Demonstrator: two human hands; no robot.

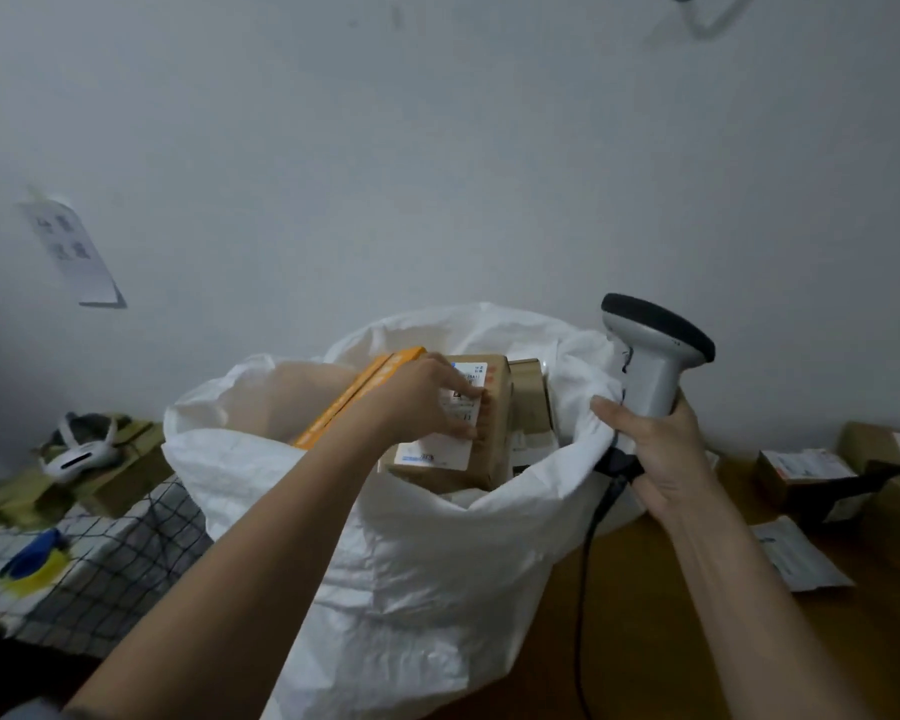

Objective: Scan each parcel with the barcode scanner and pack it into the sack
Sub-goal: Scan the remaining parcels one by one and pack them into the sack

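Inside the sack (411, 537) mouth, the left hand (419, 402) rests with fingers extended on the labelled box (481, 459), lying directly beneath it. The right hand (655, 454) grips the scanner (650, 356) upright, pinning the sack rim. More parcels (796, 472) wait rightward on the wooden table (645, 641), near a plain wall.

Wooden table (661, 631): bears a white woven sack (437, 553), open-mouthed, at its left; a flat grey mailer bag (796, 558) on the right; labelled cardboard parcels (801, 472) clustered at the far right edge; a black cable (585, 589) trailing across the surface beside the sack.

Checked cloth surface (100, 563), left: carries a blue-and-yellow item (35, 561) and cardboard boxes (120, 475).
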